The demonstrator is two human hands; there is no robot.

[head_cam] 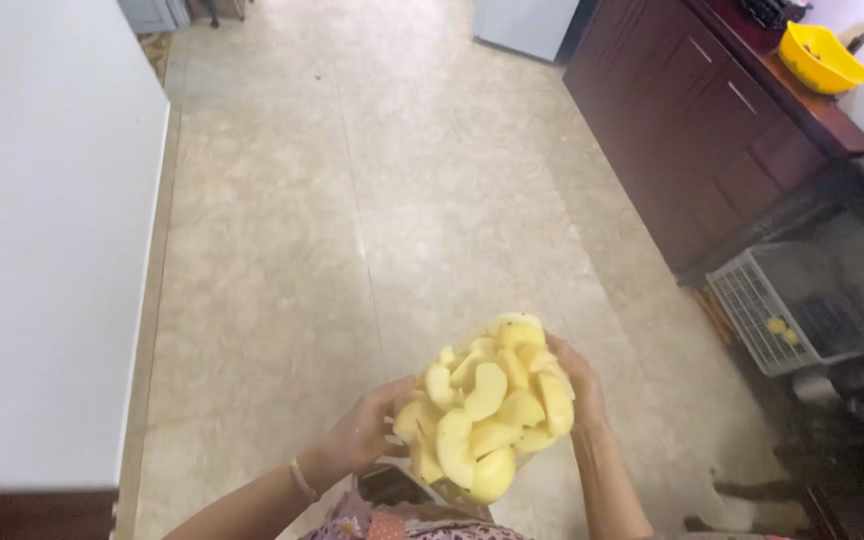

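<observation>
A heap of peeled, pale yellow apple slices (pixel 487 405) is held up in the air between both hands, above a beige tiled floor (pixel 352 200). The slices seem to sit in a clear container, though it is too hidden by fruit to make out its shape. The left hand (pixel 367 432) is cupped against the left side of the heap, fingers curled round its lower edge and touching the fruit; a thin bangle (pixel 301 479) circles that wrist. The right hand (pixel 577 378) presses against the right side of the heap, fingers wrapped round its upper right edge, so the fruit lies squeezed between the two palms. Both hands are closed in a grip on the load.

To the left rises a broad white surface (pixel 42 250), its edge running along the floor. On the right stands a dark wooden cabinet (pixel 692 130); on top of it, near the far right corner, rests a yellow bowl (pixel 818 56). Below the cabinet, on the floor, lies a white wire basket (pixel 767 300) with something small and yellow inside. A patterned garment (pixel 392 522) shows at the bottom edge, just under the fruit.
</observation>
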